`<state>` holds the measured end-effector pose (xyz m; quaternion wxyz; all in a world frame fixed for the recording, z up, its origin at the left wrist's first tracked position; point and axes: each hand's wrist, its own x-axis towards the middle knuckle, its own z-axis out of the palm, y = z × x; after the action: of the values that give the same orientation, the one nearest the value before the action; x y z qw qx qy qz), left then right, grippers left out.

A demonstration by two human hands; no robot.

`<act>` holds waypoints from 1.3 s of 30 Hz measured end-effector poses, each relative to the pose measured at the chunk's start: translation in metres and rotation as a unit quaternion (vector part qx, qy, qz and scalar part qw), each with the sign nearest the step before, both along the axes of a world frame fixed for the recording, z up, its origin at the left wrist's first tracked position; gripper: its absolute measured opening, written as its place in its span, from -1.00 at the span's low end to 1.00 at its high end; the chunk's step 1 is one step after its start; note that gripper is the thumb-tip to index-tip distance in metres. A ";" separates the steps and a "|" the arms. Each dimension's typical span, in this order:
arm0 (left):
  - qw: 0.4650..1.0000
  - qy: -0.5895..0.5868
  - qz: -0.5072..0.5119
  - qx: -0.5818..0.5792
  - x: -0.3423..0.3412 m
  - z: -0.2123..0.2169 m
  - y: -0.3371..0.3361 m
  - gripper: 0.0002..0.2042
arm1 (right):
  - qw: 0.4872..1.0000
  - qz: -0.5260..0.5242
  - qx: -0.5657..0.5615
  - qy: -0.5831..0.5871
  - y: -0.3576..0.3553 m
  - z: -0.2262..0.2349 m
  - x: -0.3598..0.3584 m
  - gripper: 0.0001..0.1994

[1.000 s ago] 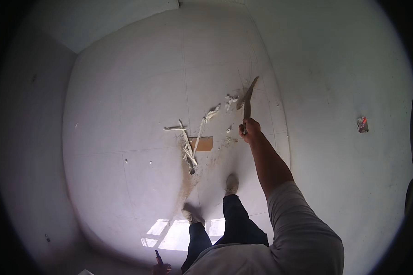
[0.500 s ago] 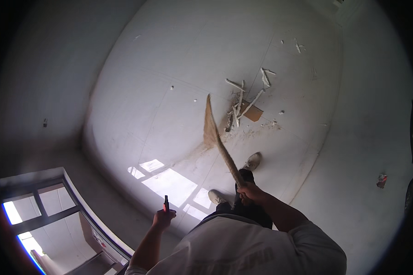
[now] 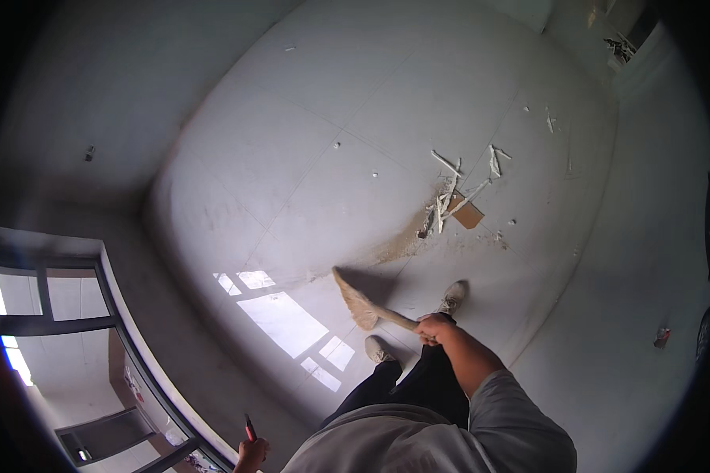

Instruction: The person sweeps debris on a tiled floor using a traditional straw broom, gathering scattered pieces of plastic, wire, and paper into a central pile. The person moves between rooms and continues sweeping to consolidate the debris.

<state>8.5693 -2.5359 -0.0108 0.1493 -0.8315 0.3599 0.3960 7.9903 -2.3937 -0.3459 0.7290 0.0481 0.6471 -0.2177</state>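
My right hand [image 3: 432, 328] is closed around the short handle of a straw broom [image 3: 356, 299]. The broom's flared head is low over the floor, just ahead of my left shoe and to the left of my right shoe. My left hand [image 3: 252, 454], at the lower edge, grips a slim red and black tool [image 3: 250, 429] that points upward; its exact kind is unclear. Farther ahead on the floor is a heap of white broken strips [image 3: 441, 210], with a brown flat piece [image 3: 468, 214] beside it. A trail of brownish dust [image 3: 402, 245] runs from the heap toward the broom.
Small white crumbs [image 3: 337, 145] and more scraps [image 3: 550, 118] are scattered over the pale floor. A dark-framed window [image 3: 79, 325] stands at the lower left, and sunlit patches [image 3: 282, 324] lie left of my feet. Walls rise on both sides.
The broom head has swung back toward my feet and slightly left, and the dust trail is broader. My left hand has dropped toward the lower edge. The whole view has shifted.
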 end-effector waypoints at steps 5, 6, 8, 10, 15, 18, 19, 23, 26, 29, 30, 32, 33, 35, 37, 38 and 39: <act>0.999 0.022 -0.026 0.004 -0.039 -0.016 0.005 -0.82 | 0.985 -0.111 0.044 0.127 0.041 0.074 -0.237 -0.58; 0.999 0.039 -0.035 0.013 -0.051 -0.026 0.001 -0.82 | 0.984 -0.110 0.051 0.130 0.049 0.083 -0.280 -0.67; 0.997 0.034 -0.061 0.034 -0.093 -0.026 0.005 -0.81 | 0.960 -0.151 0.087 0.217 0.030 0.101 -0.333 -0.80; 0.993 0.061 -0.102 0.026 -0.146 -0.033 -0.005 -0.79 | 0.943 -0.202 0.071 0.256 0.036 0.086 -0.387 -0.90; 0.979 0.077 -0.189 0.006 -0.256 -0.032 -0.016 -0.75 | 0.886 -0.245 -0.040 0.392 0.033 0.092 -0.417 -0.94; 0.970 0.033 -0.240 0.031 -0.294 -0.037 -0.012 -0.77 | 0.906 -0.287 -0.076 0.303 0.056 0.121 -0.374 -0.91; 0.967 0.041 -0.248 0.035 -0.304 -0.040 -0.008 -0.78 | 0.916 -0.324 -0.066 0.227 0.061 0.145 -0.355 -0.82; 0.959 0.112 -0.255 0.045 -0.321 -0.067 -0.006 -0.79 | 0.957 -0.286 -0.043 0.034 0.112 0.152 -0.277 -0.64; 0.967 0.115 -0.219 0.064 -0.354 -0.062 -0.014 -0.79 | 0.970 -0.240 -0.008 -0.031 0.147 0.114 -0.255 -0.71; 0.961 0.116 -0.248 0.042 -0.392 -0.044 -0.025 -0.79 | 0.987 -0.103 0.015 0.120 0.199 0.087 -0.304 -0.87; 0.956 0.120 -0.264 0.028 -0.400 -0.038 -0.024 -0.79 | 0.982 -0.137 0.011 0.128 0.216 0.094 -0.340 -0.86; 0.949 0.109 -0.295 0.027 -0.427 -0.026 -0.030 -0.80 | 0.969 -0.058 0.049 0.235 0.229 0.115 -0.406 -0.84; 0.944 0.104 -0.312 0.028 -0.437 -0.023 -0.031 -0.80 | 0.958 -0.072 0.068 0.270 0.234 0.126 -0.438 -0.85; 0.941 0.097 -0.323 0.030 -0.436 -0.035 -0.037 -0.79 | 0.919 -0.043 0.075 0.384 0.236 0.144 -0.481 -0.82; 0.916 0.114 -0.383 0.036 -0.431 -0.055 -0.055 -0.83 | 0.854 0.003 0.085 0.514 0.246 0.137 -0.493 -0.69; 0.891 0.133 -0.431 0.042 -0.424 -0.067 -0.063 -0.85 | 0.797 0.029 0.088 0.597 0.254 0.123 -0.492 -0.63; 0.869 0.151 -0.469 0.042 -0.423 -0.070 -0.064 -0.87 | 0.813 -0.021 0.093 0.575 0.248 0.133 -0.490 -0.59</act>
<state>8.1467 -2.5999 -0.0812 0.2957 -0.4876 0.7091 0.4146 7.5006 -2.1457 -0.2131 0.2118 -0.0048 0.9641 -0.1599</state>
